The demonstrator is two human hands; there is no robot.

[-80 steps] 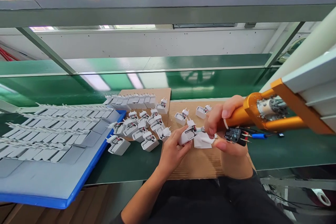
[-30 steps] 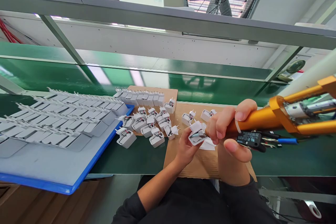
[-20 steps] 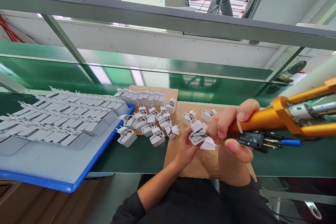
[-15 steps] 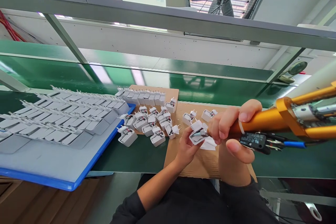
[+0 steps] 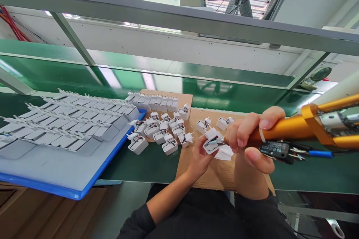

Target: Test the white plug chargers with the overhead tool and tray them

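Observation:
My left hand (image 5: 200, 158) grips an open white plug charger case (image 5: 211, 142) over the cardboard, its dark inner parts partly showing. Closed around an orange dispensing gun (image 5: 286, 129) is my right hand (image 5: 254, 138), with the thumb below a black microswitch (image 5: 276, 150) strapped to the barrel. The gun's pale pointed nozzle (image 5: 214, 142) reaches into the case opening; its exact contact is too small to tell. A white paper piece (image 5: 223, 153) lies under the hands. Just beyond them rest two more open charger cases, one (image 5: 203, 125) left and one (image 5: 224, 122) right.
Several open charger cases (image 5: 151, 130) cluster left of my hands. Behind them stands a row of chargers (image 5: 155, 101) on cardboard (image 5: 187, 99). A blue-edged tray (image 5: 56, 171) with rows of white chargers overhangs the bench's left front. A metal shelf beam (image 5: 168, 16) crosses above.
The view has shifted slightly. Both hands keep their holds, and the nozzle stays at the case opening; my right hand and the gun appear a little farther right.

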